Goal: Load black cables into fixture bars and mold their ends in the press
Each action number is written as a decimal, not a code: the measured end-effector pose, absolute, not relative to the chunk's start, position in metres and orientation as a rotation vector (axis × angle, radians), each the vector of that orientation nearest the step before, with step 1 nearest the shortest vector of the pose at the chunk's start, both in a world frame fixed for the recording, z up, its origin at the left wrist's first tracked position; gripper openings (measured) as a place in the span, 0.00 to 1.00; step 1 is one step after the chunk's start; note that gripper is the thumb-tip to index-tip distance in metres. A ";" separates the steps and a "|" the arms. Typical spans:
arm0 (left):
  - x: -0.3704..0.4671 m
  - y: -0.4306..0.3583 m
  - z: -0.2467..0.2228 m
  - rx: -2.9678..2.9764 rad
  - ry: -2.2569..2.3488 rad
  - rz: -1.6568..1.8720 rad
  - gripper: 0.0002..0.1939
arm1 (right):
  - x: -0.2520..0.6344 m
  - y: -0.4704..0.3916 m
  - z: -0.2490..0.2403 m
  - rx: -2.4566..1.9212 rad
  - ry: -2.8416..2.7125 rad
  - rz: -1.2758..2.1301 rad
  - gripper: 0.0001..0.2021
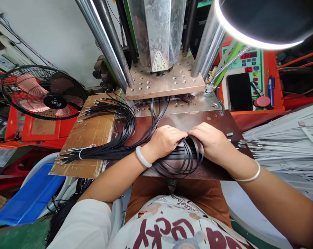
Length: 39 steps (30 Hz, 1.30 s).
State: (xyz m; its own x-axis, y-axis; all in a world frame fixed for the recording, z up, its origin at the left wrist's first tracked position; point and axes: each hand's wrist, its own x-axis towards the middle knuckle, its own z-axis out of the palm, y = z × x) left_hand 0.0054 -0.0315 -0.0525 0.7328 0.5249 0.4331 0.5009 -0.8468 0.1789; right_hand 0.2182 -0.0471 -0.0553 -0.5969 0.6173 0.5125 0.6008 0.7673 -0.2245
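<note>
Several black cables [183,162] curve in loops toward me over the near edge of the brown work plate [135,128]. My left hand [168,138] is closed on the looped cables, fingertips pressed close to those of the other hand. My right hand [208,140] also grips them from the right, its thumb and fingers pinched together. Just what sits between the fingertips is too small to make out. Left of my hands lies a thick black cable bundle [107,150], tied near its stripped ends with a white tie [80,153]. A few cable strands [156,121] run back under the press.
The press plate [166,83] hangs low just beyond my hands, with a hand-warning label [158,62] above. A cardboard box [94,135] supports cable ends at left, near a fan [44,93]. White cables [288,145] pile at right, under a ring lamp [249,39] higher up.
</note>
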 end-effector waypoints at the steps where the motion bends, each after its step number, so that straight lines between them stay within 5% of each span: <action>1: 0.004 -0.033 -0.050 2.885 0.897 0.695 0.13 | 0.218 -0.047 -0.055 -0.898 -2.396 0.022 0.08; 6: -0.004 -0.036 -0.038 2.947 1.261 0.490 0.13 | 0.220 -0.047 -0.056 -0.906 -2.436 0.027 0.08; 18: -0.027 -0.023 -0.031 2.603 1.213 1.115 0.12 | 0.223 -0.044 -0.042 -1.027 -2.397 0.091 0.06; 30: -0.024 -0.014 -0.043 2.180 0.985 1.025 0.14 | 0.184 -0.045 -0.014 -1.007 -2.944 -0.467 0.09; 39: -0.012 -0.014 -0.052 2.308 1.032 0.838 0.12 | 0.223 -0.043 -0.033 -1.138 -2.144 0.094 0.05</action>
State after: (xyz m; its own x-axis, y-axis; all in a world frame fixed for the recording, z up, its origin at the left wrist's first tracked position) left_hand -0.0116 -0.0143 -0.0517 0.5301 0.7783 0.3365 0.4890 -0.6048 0.6286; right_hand 0.2229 -0.0427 -0.0332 -0.3713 0.7517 0.5451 0.7011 0.6119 -0.3662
